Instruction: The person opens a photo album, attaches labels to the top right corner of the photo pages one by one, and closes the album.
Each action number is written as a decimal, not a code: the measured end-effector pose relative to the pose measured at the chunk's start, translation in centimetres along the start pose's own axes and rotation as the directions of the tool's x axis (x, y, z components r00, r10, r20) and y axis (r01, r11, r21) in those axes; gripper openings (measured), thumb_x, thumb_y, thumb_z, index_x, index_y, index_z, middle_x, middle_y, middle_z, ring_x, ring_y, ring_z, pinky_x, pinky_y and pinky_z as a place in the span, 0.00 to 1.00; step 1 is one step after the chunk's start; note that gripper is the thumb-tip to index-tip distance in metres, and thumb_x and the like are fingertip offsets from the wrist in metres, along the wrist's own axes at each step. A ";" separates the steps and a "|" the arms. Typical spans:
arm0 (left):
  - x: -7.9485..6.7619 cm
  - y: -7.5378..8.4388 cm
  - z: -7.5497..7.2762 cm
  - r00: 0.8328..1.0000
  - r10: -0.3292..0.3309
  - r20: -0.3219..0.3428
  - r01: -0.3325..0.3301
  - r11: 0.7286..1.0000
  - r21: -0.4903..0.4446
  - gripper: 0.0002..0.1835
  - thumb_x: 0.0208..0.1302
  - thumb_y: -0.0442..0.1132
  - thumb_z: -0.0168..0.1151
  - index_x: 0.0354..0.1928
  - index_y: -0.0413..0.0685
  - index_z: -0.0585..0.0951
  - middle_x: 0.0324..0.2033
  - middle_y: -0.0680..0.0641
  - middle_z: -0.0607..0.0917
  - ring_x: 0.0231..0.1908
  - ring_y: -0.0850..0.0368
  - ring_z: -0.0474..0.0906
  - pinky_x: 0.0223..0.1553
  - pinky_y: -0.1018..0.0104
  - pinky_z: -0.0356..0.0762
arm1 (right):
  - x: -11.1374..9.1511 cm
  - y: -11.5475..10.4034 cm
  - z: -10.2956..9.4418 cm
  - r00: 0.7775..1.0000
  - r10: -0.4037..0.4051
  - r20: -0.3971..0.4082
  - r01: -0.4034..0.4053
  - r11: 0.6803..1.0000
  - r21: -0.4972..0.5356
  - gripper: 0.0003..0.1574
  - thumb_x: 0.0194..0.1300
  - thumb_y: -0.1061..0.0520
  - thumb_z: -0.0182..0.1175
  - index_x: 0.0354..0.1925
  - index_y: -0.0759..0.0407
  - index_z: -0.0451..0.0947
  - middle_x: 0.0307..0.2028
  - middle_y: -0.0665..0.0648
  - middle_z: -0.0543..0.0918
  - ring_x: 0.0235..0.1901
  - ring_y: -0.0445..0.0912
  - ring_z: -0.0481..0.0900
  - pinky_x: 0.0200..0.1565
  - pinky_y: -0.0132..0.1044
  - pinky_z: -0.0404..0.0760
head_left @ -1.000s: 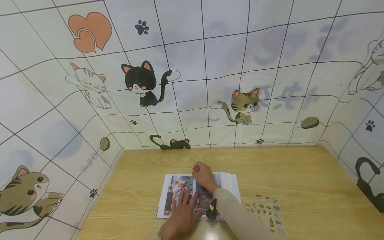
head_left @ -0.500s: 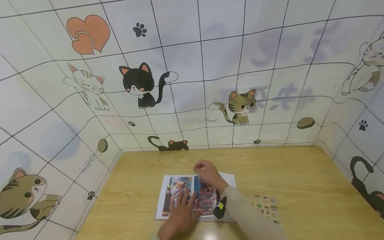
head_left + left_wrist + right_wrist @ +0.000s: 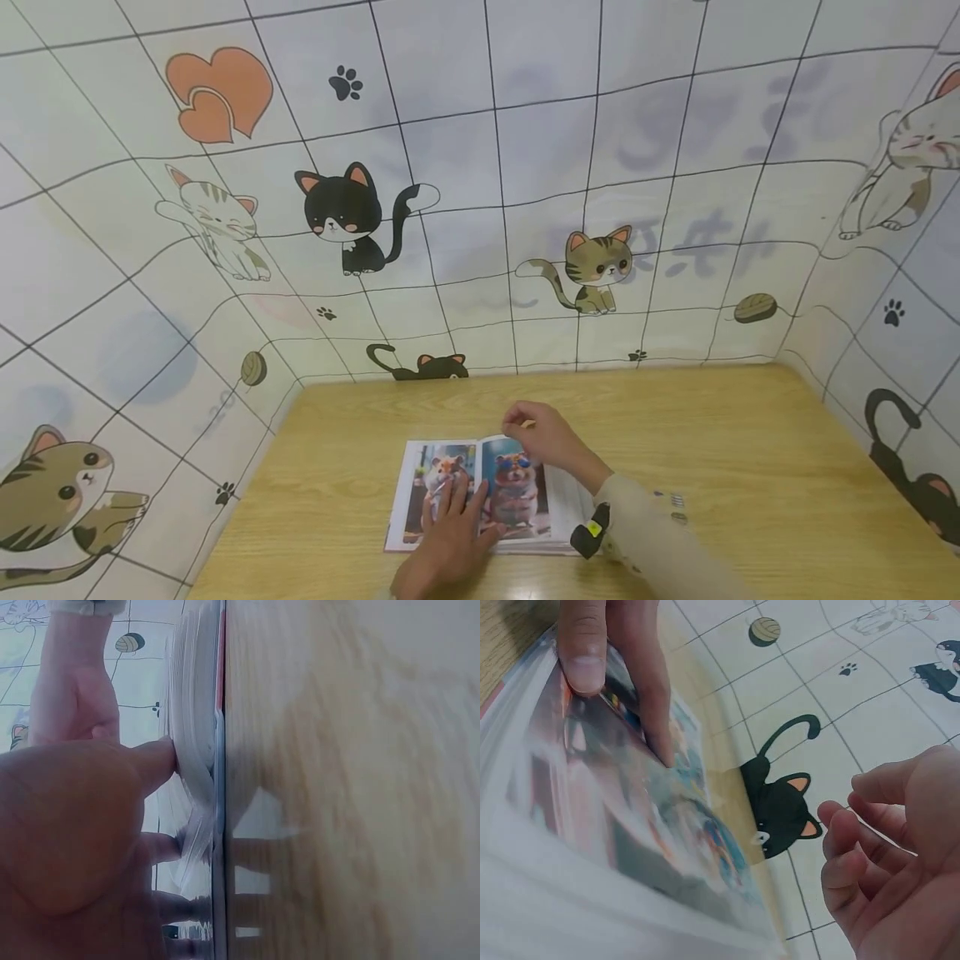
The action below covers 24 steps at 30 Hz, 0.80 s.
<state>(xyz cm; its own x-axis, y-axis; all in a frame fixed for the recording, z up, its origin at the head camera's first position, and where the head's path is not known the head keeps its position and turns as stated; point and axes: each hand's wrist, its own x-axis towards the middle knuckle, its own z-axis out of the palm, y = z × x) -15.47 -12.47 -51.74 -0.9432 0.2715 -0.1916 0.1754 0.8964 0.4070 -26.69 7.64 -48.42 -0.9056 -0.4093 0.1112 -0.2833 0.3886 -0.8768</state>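
Album: photo album (image 3: pixel 517 496) laid open on the table (image 3: pixel 720 442), hamster pictures on both pages.
Left hand (image 3: pixel 450 533): fingers spread wide, pressed across left page and gutter; nothing gripped.
Right hand (image 3: pixel 551 435): fingers curled narrow by right page's top edge; whether anything thin is pinched cannot be told.
Feel: probably light; leaves (image 3: pixel 193 697) judged thin, slick, easily creased.
Hold: leaf best lifted gently by outer edge.
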 end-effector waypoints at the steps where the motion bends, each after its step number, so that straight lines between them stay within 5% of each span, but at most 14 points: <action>1: 0.0 0.0 0.0 1.000 -0.001 0.001 0.001 1.000 0.000 0.41 0.70 0.65 0.49 0.76 0.50 0.59 0.76 0.34 0.51 0.75 0.31 0.42 0.64 0.21 0.40 | -0.3 0.0 -0.4 1.000 -0.009 0.008 0.009 1.000 0.009 0.06 0.72 0.55 0.59 0.41 0.56 0.81 0.37 0.53 0.82 0.21 0.43 0.76 0.24 0.35 0.77; 24: -0.3 -0.1 0.4 0.998 0.042 -0.042 -0.043 0.999 -0.021 0.40 0.71 0.64 0.49 0.76 0.48 0.60 0.75 0.32 0.53 0.74 0.29 0.44 0.63 0.20 0.39 | -7.2 0.6 -7.4 1.000 -0.013 0.020 0.013 1.000 -0.014 0.04 0.72 0.55 0.59 0.40 0.53 0.79 0.38 0.55 0.80 0.21 0.50 0.75 0.22 0.34 0.75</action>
<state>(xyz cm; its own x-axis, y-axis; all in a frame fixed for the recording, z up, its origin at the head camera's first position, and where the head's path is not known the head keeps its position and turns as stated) -15.10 -12.48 -52.06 -0.9458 0.2944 -0.1369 0.2099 0.8762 0.4339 -22.66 16.97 -46.32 -0.8955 -0.4305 0.1130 -0.2994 0.3948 -0.8686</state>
